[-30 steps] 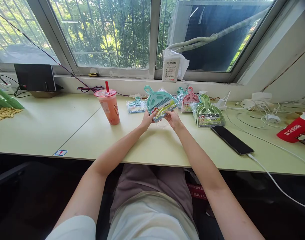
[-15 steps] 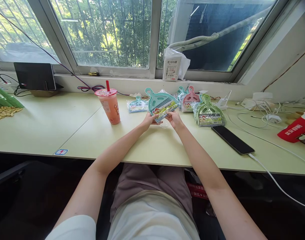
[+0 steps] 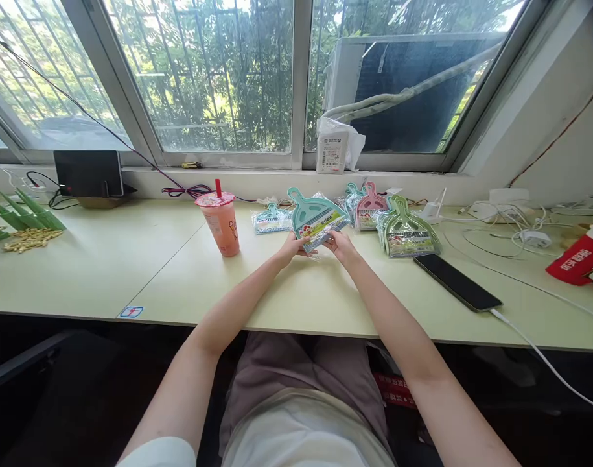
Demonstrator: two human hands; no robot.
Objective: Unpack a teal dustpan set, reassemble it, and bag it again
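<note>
A teal dustpan-shaped piece in a clear wrapper with a printed label (image 3: pixel 312 211) is held tilted above the table. My left hand (image 3: pixel 296 246) grips its lower left edge, and my right hand (image 3: pixel 339 245) pinches its lower right side. Behind it to the left lies a flat teal pack (image 3: pixel 271 219). To the right are a pink pack (image 3: pixel 371 207), another teal one (image 3: pixel 353 192) partly hidden, and a pile of green packs (image 3: pixel 407 230). All are wrapped in clear plastic.
A pink drink cup with a red straw (image 3: pixel 221 224) stands left of my hands. A black phone (image 3: pixel 456 282) on a white cable lies right. Farther off are a red cup (image 3: pixel 575 259), tangled cables (image 3: pixel 524 224), a black tablet (image 3: pixel 89 174) and green leaves (image 3: pixel 21 211).
The whole view has shifted, so the table things appear slightly lower. Both hands still hold the teal pack, with hardly any change in its tilt. At the far left edge, part of a hand now shows.
</note>
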